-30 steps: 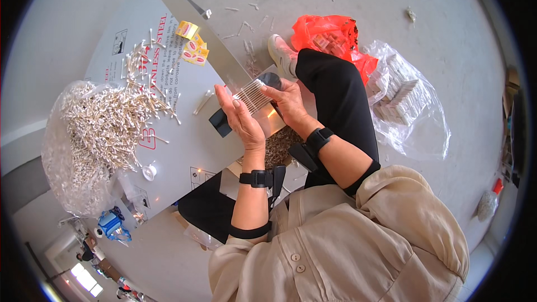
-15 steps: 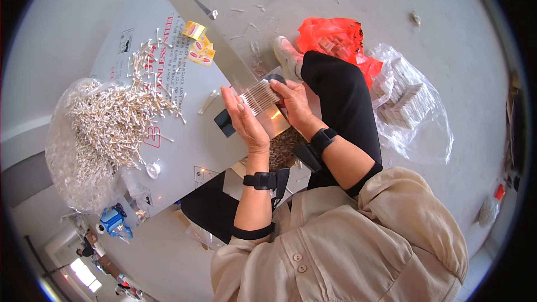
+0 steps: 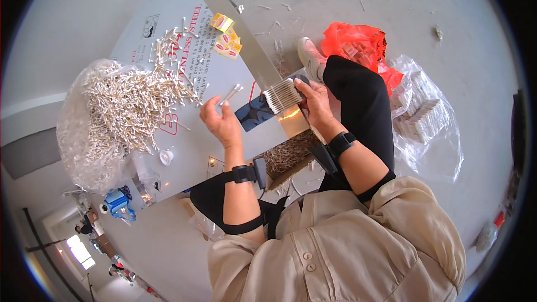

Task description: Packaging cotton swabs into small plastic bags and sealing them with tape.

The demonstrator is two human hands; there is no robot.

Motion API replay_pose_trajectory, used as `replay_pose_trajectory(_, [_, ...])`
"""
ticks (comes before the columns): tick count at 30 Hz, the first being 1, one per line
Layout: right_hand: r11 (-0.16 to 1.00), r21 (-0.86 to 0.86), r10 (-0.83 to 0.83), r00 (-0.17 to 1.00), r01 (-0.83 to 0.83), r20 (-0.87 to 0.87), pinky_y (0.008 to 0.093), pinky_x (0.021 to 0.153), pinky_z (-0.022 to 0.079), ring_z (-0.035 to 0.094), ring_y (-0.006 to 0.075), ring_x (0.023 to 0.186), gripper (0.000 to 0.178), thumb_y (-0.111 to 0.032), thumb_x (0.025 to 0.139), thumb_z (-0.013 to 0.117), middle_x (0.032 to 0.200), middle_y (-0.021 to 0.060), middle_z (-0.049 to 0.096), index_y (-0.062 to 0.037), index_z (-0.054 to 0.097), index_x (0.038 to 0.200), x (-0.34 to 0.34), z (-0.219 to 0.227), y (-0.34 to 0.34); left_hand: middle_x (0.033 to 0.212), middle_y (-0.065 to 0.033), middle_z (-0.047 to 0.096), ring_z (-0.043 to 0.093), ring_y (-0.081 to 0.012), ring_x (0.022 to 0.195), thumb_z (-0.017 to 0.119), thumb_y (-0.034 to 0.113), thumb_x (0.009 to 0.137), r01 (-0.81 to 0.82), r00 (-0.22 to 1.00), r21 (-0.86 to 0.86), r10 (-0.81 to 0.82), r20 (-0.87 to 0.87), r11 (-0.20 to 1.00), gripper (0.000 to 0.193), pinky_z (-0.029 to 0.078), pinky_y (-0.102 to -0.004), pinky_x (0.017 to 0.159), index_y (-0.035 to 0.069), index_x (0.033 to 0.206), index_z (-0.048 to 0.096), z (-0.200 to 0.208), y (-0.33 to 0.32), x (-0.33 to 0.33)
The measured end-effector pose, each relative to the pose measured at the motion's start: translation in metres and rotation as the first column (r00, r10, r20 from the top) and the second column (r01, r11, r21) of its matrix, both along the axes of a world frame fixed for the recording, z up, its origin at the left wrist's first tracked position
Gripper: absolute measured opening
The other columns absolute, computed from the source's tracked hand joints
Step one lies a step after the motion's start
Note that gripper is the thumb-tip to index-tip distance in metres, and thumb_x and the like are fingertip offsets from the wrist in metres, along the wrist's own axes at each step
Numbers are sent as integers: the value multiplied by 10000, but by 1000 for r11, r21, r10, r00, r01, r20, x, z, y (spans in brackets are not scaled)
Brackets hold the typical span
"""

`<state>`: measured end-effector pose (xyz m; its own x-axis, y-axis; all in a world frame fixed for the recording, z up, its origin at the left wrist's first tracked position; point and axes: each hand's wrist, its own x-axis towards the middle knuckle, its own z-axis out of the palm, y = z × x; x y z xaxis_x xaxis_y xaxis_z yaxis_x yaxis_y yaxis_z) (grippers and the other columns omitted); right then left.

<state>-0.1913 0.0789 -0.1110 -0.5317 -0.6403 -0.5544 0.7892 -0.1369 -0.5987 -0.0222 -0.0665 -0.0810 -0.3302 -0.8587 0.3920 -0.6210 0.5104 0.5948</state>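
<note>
A flat row of cotton swabs lies side by side at the table's near right edge, across a dark glossy strip. My right hand is closed at the row's right end, thumb and fingers against the swabs there. To the left, my left hand is raised over the table, thumb and fingers apart, with nothing seen in it. Just beyond its fingertips are a few loose swabs. A large heap of swabs spills from a clear plastic bag at the left.
Small yellow packets lie at the far side of the metal-sheet table. Below its near edge, a box of swabs stands by my legs. A red bag and a clear bag of white packs rest on the floor at right.
My left hand has come off the row of swabs and moved left, its fingers now apart. My right hand stays at the row's right end. The whole view has shifted slightly.
</note>
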Motion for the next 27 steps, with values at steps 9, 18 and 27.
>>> replay_pose_trajectory(9, [1000, 28, -4, 1000, 5, -21, 213, 494, 420, 550, 59, 557, 204, -271, 892, 697, 745, -23, 638, -69, 672, 870, -2, -1, 2, 949, -82, 596, 530, -288, 982, 668, -9, 773, -37, 995, 90, 28, 92, 995, 148, 440, -401, 878, 54, 902, 631, 2, -31, 18])
replay_pose_trajectory(18, [999, 21, -44, 998, 43, 41, 203, 465, 409, 541, 65, 521, 214, -278, 889, 700, 699, -7, 615, -72, 654, 852, -9, -20, 4, 928, -102, 624, 566, -294, 941, 676, 21, 769, -96, 984, 123, 76, 158, 988, 168, 461, -408, 855, 34, 935, 649, 6, -85, 28])
replay_pose_trajectory(27, [998, 27, -50, 997, 49, 63, 222, 441, 407, 527, 77, 506, 218, -271, 893, 697, 655, -18, 558, -63, 648, 852, -6, -14, 2, 999, -119, 634, 564, -314, 1002, 701, 109, 776, 125, 974, 187, -156, 166, 974, 259, 450, -409, 910, 60, 1027, 662, 12, -126, -77])
